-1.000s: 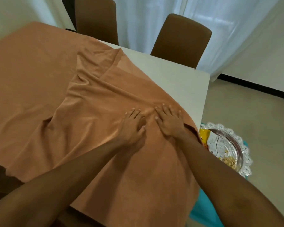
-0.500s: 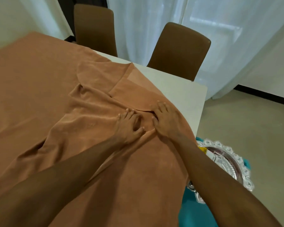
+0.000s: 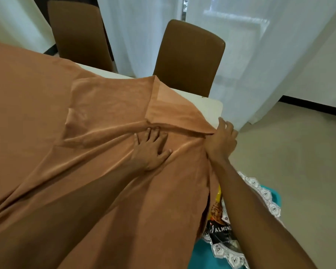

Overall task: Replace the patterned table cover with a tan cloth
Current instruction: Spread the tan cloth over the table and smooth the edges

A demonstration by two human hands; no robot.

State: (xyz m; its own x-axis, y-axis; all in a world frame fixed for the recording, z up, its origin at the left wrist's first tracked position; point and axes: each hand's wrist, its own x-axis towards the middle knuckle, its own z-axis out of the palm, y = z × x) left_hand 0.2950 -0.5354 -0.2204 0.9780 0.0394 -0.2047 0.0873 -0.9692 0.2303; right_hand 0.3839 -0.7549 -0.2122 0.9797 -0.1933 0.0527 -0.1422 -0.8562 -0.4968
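The tan cloth (image 3: 66, 133) covers most of the white table (image 3: 211, 111), with a doubled-back fold across its right part. My left hand (image 3: 150, 148) lies flat on the cloth just below that fold, fingers spread. At the table's right edge my right hand (image 3: 222, 140) holds the end of the fold; its thumb is hidden by the cloth. The far right corner of the table shows bare. No patterned cover is in view.
Two brown chairs (image 3: 80, 32) (image 3: 188, 55) stand at the far side before white curtains (image 3: 250, 45). Low on the right, a silver tray (image 3: 264, 195) with an almond packet (image 3: 221, 228) rests on something teal (image 3: 202, 257).
Both hands have pushed the cloth toward the far right corner. My right hand has moved from the cloth's top to its folded edge at the table's side. The fold now lies nearer the corner.
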